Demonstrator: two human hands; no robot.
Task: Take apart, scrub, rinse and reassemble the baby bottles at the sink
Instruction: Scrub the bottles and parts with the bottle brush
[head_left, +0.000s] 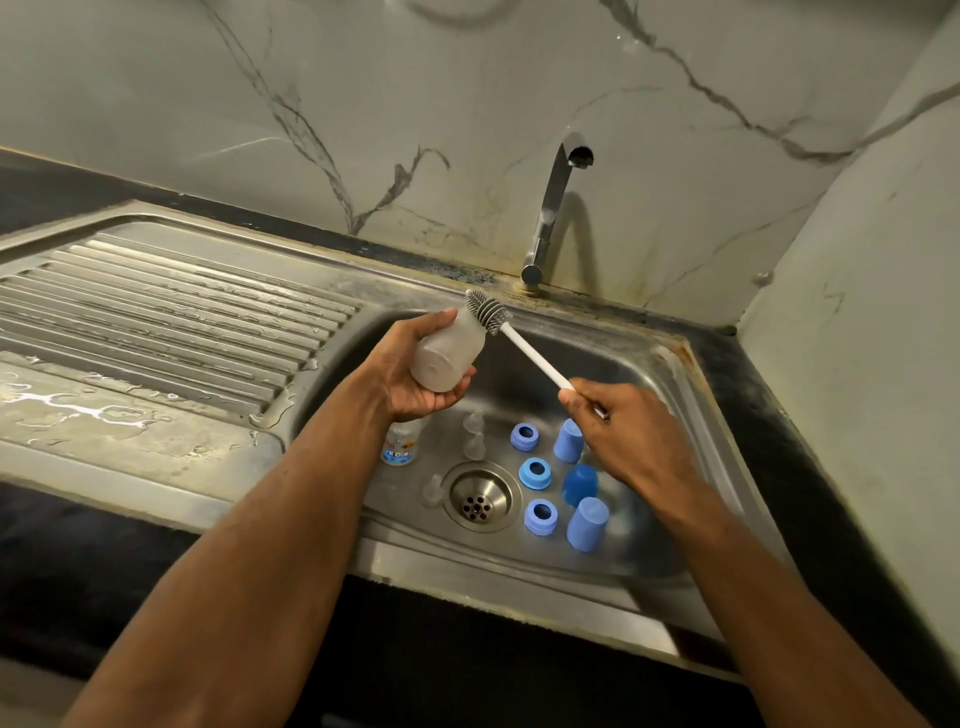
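Dismantling looks done, scrubbing just begun: over the sink (691, 374) her left hand (415, 374) grips a bottle (448, 353), right hand (623, 431) pinching the brush (488, 312) at its mouth; collars (535, 473), caps (587, 522), teats (474, 439) await.

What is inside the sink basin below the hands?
On the sink floor: three blue rings, three blue caps, clear teats, the drain. The left hand partly covers a second bottle.

Nothing is reading clearly; a bottle (401, 442) lying below the left fingers (457, 391) is showing a blue printed band, too blurred to read.
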